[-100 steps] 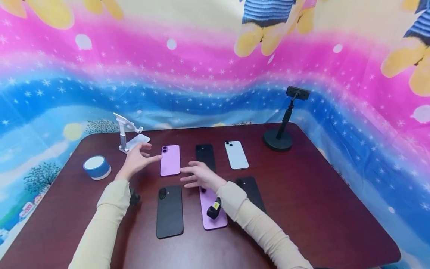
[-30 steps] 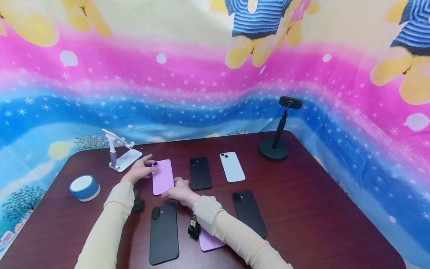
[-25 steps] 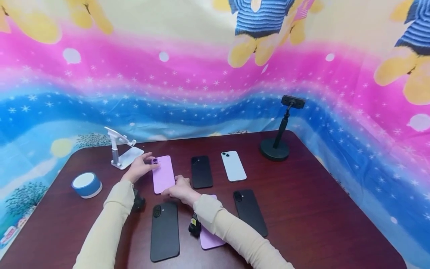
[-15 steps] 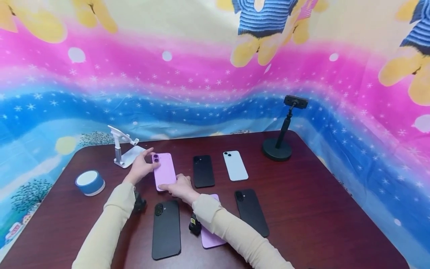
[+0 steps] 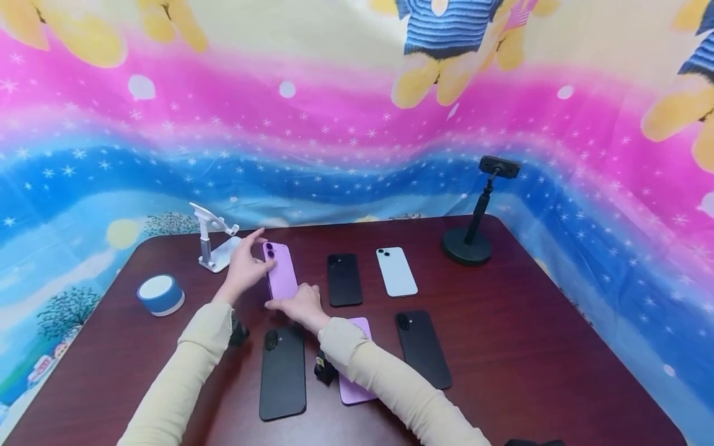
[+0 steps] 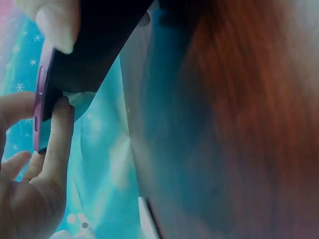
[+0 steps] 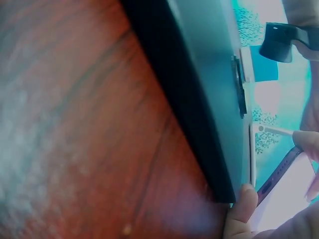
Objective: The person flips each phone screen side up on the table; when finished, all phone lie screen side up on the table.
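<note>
A lilac phone [image 5: 283, 275] is tilted up off the table at the back left, its camera side facing me. My left hand [image 5: 245, 267] grips its upper left edge, thumb near the cameras. With my right hand [image 5: 301, 305] I hold the lower right corner. In the left wrist view the dark screen [image 6: 94, 45] faces down, and the left hand [image 6: 37, 199] pinches the phone's edge. The right wrist view shows the phone's bottom end [image 7: 279, 174] between both hands. A dark grey phone [image 5: 282, 375] lies in front, camera side up.
To the right lie a black phone [image 5: 344, 279], a white phone [image 5: 396, 271], another black phone [image 5: 423, 348] and a second lilac phone [image 5: 354, 391], partly under my right sleeve. A white stand [image 5: 209, 241], a blue-and-white round box [image 5: 160, 296] and a black stand [image 5: 467, 244] stand around them.
My hands came from beside the lilac phone onto its edges. The phone, flat on the table before, is now raised and tilted in both hands. The other phones stay put.
</note>
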Motion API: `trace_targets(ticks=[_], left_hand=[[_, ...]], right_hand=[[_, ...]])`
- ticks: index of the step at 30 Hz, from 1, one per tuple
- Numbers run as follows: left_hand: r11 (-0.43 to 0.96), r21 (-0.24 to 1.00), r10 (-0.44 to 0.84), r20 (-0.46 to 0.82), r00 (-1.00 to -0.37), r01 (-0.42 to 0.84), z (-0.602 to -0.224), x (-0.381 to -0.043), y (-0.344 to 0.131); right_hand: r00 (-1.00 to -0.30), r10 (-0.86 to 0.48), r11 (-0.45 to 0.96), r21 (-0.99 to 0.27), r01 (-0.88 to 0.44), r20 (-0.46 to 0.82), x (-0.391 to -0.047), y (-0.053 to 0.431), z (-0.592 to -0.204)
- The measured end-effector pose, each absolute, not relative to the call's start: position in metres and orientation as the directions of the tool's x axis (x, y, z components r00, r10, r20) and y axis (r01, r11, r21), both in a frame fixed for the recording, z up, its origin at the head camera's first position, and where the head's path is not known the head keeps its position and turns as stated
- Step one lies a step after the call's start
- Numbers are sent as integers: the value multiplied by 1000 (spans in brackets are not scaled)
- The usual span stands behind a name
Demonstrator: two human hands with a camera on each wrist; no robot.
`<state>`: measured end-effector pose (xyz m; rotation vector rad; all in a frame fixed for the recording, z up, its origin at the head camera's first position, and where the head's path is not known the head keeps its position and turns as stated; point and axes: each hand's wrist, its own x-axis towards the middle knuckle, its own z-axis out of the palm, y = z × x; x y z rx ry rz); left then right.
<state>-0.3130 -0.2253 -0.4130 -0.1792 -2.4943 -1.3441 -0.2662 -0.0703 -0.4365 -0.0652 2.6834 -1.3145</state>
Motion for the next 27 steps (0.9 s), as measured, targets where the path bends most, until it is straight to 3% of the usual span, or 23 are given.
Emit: trace_targets(ticks=[6,11,20,27], left_hand=[[298,943,-3,157,-988,149,-422,-307,-228],[177,983,94,33,-995,49,-428,-306,-235],[37,999,338,-24,-941,-13,-440,-307,-240],[-87,993,378,-37,-925,-75,-442,-306,-239]], right_hand=[[-969,-133,448,-884,131,-210,-267,-63,-434],[-948,-185,374,-910,177,-260,-266,-59,-432],[-910,-316,258,-947,191,-269,-269,-51,-435],[-885,-389,224,-958,178,-256,-271,-47,-436]])
